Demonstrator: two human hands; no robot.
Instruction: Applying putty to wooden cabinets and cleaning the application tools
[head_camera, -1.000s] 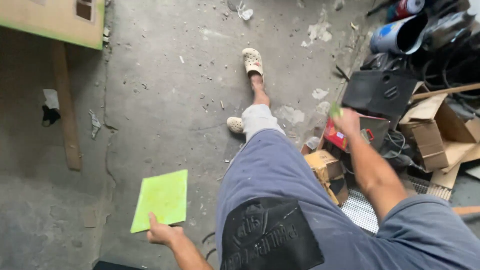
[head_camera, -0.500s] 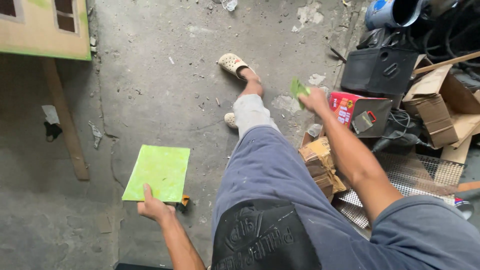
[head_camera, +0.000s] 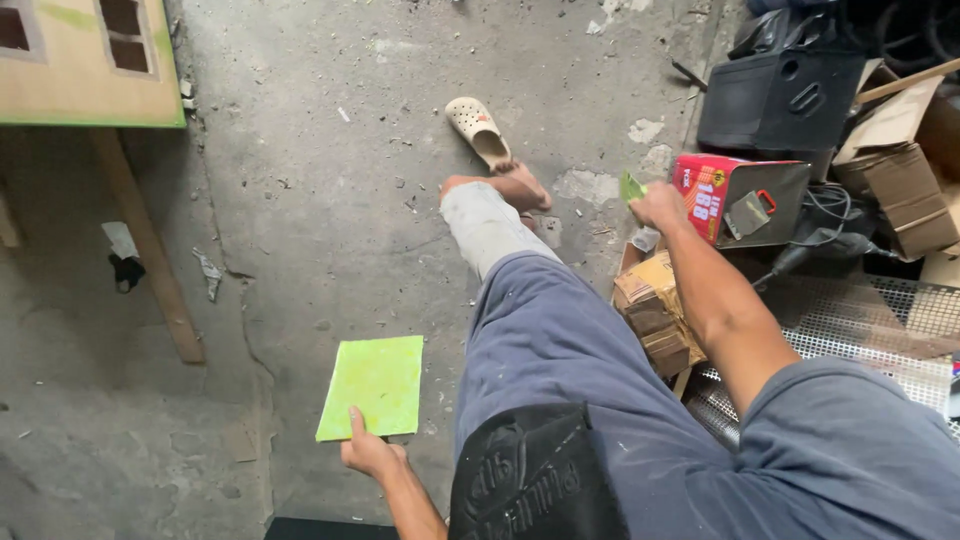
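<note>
Your left hand (head_camera: 368, 452) pinches the green tile (head_camera: 372, 387) by its near edge, low at seven o'clock over the concrete floor (head_camera: 330, 200). Your right hand (head_camera: 660, 207) grips a small green scrap (head_camera: 631, 187) at one o'clock, beside the red box (head_camera: 712, 193); both pieces are in hand, neither set down.

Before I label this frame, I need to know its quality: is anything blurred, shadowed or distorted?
Head view: soft even daylight, no glare; left hand and green sheet sharp; right hand sharp, its small green piece tiny; upper-right clutter in shadow; edges bent by the wide lens.
</note>
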